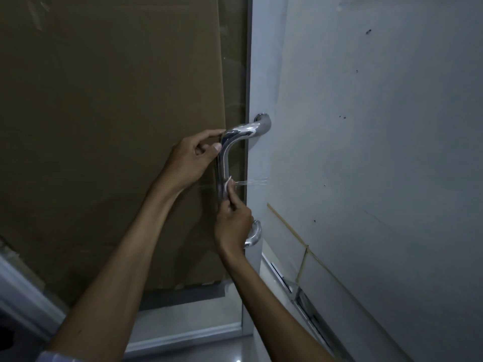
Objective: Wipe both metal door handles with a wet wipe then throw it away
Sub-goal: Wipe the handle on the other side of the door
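Both hands are working at the metal door handle (225, 158), a polished curved bar fixed to the pale door (366, 152). I am holding my left hand (194, 155) against the upper bend of the bar, thumb and forefinger pinching it just below where it curves toward its top mount, steadying it. I am gripping the wet wipe (228, 184) in my right hand (234, 226), fingers curled round it, pressing its white edge against the straight part of the bar, between my left hand and the lower mount (254, 235). I judge that I am in the middle of wiping this first handle: the wipe is sitting on the lower half of the bar, and the lower bend beneath my right hand is mostly hidden, so I cannot tell whether it is clean. The next move, as I see it, calls for drawing the wipe along the bar, wrapping it round to catch the back face, then shifting my left hand off the bend so that part gets wiped too. The second handle is not in view, nor any bin. Left of the handle, brown cardboard (104, 126) is covering the glass panel (232, 74). I am finding no brand, label or readable writing anywhere.
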The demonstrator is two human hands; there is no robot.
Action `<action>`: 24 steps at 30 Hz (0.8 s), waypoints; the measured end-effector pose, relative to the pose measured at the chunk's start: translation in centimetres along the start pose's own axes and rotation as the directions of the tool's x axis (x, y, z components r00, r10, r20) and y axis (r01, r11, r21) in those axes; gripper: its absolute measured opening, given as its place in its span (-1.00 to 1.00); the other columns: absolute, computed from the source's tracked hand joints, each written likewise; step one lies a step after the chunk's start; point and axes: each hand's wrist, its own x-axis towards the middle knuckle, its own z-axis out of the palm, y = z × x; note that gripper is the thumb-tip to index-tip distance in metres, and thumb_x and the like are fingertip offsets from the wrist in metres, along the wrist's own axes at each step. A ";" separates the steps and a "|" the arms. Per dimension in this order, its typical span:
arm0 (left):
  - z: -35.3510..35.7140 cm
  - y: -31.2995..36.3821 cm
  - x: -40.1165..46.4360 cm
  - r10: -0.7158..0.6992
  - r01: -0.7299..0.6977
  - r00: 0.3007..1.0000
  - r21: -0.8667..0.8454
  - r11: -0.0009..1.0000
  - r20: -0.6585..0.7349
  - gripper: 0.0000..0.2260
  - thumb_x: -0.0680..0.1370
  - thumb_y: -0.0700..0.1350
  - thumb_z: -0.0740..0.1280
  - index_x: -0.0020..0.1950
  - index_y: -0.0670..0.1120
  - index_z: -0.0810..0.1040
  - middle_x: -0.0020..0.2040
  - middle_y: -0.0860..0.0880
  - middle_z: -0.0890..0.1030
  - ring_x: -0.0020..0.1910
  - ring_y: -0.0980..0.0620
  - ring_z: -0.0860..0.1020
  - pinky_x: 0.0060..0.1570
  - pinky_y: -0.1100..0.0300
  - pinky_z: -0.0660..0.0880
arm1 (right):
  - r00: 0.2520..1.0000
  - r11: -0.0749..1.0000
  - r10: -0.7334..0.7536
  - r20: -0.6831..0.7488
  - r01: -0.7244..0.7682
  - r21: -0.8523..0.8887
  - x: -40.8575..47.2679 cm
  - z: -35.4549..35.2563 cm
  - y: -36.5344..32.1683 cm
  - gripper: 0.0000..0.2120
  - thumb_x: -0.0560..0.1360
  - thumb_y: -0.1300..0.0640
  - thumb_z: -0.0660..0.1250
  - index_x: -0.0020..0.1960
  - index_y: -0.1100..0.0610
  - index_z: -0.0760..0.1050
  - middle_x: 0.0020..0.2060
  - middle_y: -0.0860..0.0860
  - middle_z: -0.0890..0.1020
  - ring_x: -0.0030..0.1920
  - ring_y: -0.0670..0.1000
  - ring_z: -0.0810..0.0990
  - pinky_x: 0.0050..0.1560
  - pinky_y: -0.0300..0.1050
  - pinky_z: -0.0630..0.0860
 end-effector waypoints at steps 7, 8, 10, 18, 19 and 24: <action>0.1 0.7 -0.2 -0.010 0.010 1.000 -0.012 1.000 -0.011 -0.72 0.67 -0.16 0.36 0.36 0.04 0.63 -0.23 0.08 0.53 -0.37 0.35 0.45 -0.24 0.52 0.35 | 0.997 0.997 -0.068 0.024 0.067 0.038 1.0 0.4 -1.3 -0.61 0.67 0.26 0.26 0.45 -0.01 0.49 -0.08 -0.23 0.68 -0.33 -0.26 0.53 -0.29 -0.45 0.41; 0.1 0.8 -0.3 -0.009 0.009 1.000 -0.016 1.000 -0.011 -0.72 0.67 -0.16 0.36 0.36 0.03 0.63 -0.24 0.08 0.52 -0.38 0.34 0.44 -0.25 0.52 0.35 | 0.998 0.997 -0.067 0.022 0.066 0.032 1.0 0.2 -1.3 -0.61 0.67 0.25 0.26 0.45 -0.02 0.49 -0.05 -0.16 0.71 -0.33 -0.27 0.53 -0.30 -0.44 0.40; 0.1 0.8 -0.3 -0.007 0.007 1.000 -0.018 1.000 -0.009 -0.72 0.67 -0.17 0.36 0.37 0.02 0.63 -0.25 0.07 0.53 -0.40 0.33 0.44 -0.27 0.51 0.35 | 0.998 0.998 -0.053 0.019 0.052 0.037 1.5 0.2 -1.7 -0.62 0.68 0.22 0.26 0.45 -0.03 0.51 0.06 -0.07 0.74 -0.24 -0.29 0.57 -0.25 -0.41 0.47; 0.2 -0.5 0.2 -0.011 0.011 1.000 -0.007 1.000 0.004 -0.73 0.67 -0.07 0.36 0.34 0.18 0.64 -0.08 -0.09 0.68 -0.30 0.28 0.45 -0.20 0.45 0.40 | 0.997 0.997 -0.066 0.043 0.064 0.047 1.8 0.0 -1.7 -0.64 0.69 0.19 0.26 0.44 -0.03 0.52 -0.05 -0.09 0.73 -0.20 -0.24 0.60 -0.22 -0.39 0.51; 0.3 -0.5 0.2 -0.013 0.013 1.000 -0.011 1.000 0.002 -0.73 0.67 -0.07 0.36 0.34 0.18 0.64 -0.12 -0.06 0.64 -0.32 0.28 0.43 -0.22 0.47 0.38 | 0.998 0.998 -0.024 0.050 0.021 0.051 1.2 -0.2 -0.6 -0.65 0.69 0.19 0.26 0.44 -0.02 0.52 0.09 -0.09 0.73 0.00 -0.21 0.66 -0.03 -0.37 0.58; 0.5 -0.2 -0.1 -0.016 0.016 1.000 0.003 1.000 -0.018 -0.72 0.67 -0.07 0.35 0.36 0.17 0.63 -0.12 0.00 0.60 -0.30 0.27 0.43 -0.21 0.47 0.38 | 0.990 0.985 0.119 0.071 -0.127 0.115 0.3 -0.4 1.7 -0.65 0.68 0.19 0.27 0.43 -0.03 0.51 0.32 -0.16 0.61 0.39 -0.06 0.54 0.43 -0.06 0.47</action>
